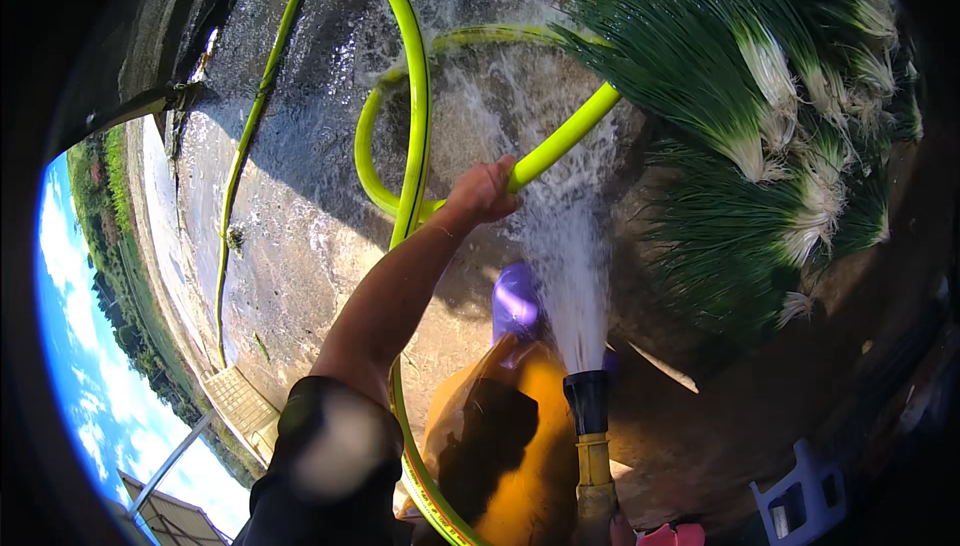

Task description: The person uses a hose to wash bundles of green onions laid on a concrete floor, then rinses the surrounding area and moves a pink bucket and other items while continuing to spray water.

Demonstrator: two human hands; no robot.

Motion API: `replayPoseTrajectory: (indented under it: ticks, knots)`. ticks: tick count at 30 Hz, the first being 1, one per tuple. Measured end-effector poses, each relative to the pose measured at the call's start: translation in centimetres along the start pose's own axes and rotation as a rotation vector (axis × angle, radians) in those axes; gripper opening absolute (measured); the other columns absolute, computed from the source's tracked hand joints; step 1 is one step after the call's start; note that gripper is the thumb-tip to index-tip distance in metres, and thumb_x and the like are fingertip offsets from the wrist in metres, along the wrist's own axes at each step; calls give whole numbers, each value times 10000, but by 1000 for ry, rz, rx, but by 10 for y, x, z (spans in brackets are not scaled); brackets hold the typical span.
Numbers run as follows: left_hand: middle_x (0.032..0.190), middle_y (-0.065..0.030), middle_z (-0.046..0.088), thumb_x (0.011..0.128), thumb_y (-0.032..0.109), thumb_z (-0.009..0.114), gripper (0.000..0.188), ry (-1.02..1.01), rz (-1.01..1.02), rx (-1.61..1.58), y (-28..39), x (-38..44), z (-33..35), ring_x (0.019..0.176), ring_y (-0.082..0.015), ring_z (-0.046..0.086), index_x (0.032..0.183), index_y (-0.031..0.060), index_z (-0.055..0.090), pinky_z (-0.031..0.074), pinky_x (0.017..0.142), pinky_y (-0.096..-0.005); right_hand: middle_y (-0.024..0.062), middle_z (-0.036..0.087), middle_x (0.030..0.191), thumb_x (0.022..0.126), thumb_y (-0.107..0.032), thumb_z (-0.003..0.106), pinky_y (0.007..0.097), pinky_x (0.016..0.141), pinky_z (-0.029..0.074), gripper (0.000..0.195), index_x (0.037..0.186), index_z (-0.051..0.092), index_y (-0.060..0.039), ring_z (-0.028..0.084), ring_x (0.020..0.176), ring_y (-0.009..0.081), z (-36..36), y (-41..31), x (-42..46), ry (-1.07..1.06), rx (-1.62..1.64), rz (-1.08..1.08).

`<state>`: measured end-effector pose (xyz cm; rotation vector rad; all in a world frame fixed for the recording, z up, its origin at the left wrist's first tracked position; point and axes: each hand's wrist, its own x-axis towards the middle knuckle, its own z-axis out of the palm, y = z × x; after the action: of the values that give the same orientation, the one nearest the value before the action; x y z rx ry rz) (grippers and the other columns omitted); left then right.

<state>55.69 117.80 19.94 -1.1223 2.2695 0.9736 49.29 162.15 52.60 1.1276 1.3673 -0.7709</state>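
Note:
My left hand (484, 190) is closed around a thick yellow-green hose (566, 137), out ahead of my body. Loops of this hose cross and curl on the wet concrete floor. At the bottom edge, only a small part of my right hand (621, 529) shows, against the rear of a black and yellow hose nozzle (586, 411). A wide spray of water (570, 268) leaves the nozzle and splashes over the floor. Bunches of green onions (750, 141) lie to the right, white roots pointing outward and green leaves toward the spray.
A purple boot (516, 298) and orange waterproof clothing (536, 433) are below me. A thinner stretch of hose (246, 137) runs along the left, near a pale plastic crate (240, 400). A whitish plastic container (801, 497) stands at lower right, and something pink (671, 535) at the bottom.

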Motion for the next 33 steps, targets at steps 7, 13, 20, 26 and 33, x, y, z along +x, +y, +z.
replayPoseTrajectory:
  ticks: [7, 13, 20, 26, 33]
  knots:
    - [791, -162, 643, 657, 319, 716, 421, -197, -119, -208, -38, -273, -99, 780, -331, 646, 995, 92, 607, 497, 694, -421, 115, 607, 764, 958, -335, 509, 337, 528, 484, 355, 1162, 537, -45, 560, 535, 183, 32, -47, 4, -301, -313, 144]
    - [826, -177, 668, 648, 345, 734, 415, -203, -264, -254, -43, -480, -71, 816, -370, 653, 938, 75, 614, 510, 733, -454, 96, 604, 679, 995, -322, 474, 263, 443, 441, 335, 1034, 591, -11, 553, 481, 153, 47, -37, -60, -354, -708, -120]
    - [798, -172, 665, 649, 421, 697, 442, -331, -196, -140, 50, -515, -60, 783, -372, 661, 948, 107, 612, 533, 698, -457, 74, 600, 653, 955, -427, 514, 264, 428, 432, 398, 951, 601, -38, 548, 455, 147, -75, -39, -91, -138, -705, -190]
    - [813, -113, 629, 704, 318, 647, 299, -38, -96, -78, 28, -471, -54, 699, -313, 614, 892, 105, 553, 493, 604, -433, 56, 635, 756, 822, -216, 740, 263, 491, 473, 286, 1007, 646, -20, 596, 554, 130, -51, -44, -165, 11, -807, -488]
    - [1559, -147, 189, 775, 632, 609, 895, -364, -259, 135, 12, -462, 16, 1455, -340, 108, 1473, 146, 330, 127, 1137, -596, 51, 603, 699, 908, -183, 625, 246, 413, 391, 426, 1288, 528, -19, 500, 471, 110, -26, -32, -207, -188, -913, -696]
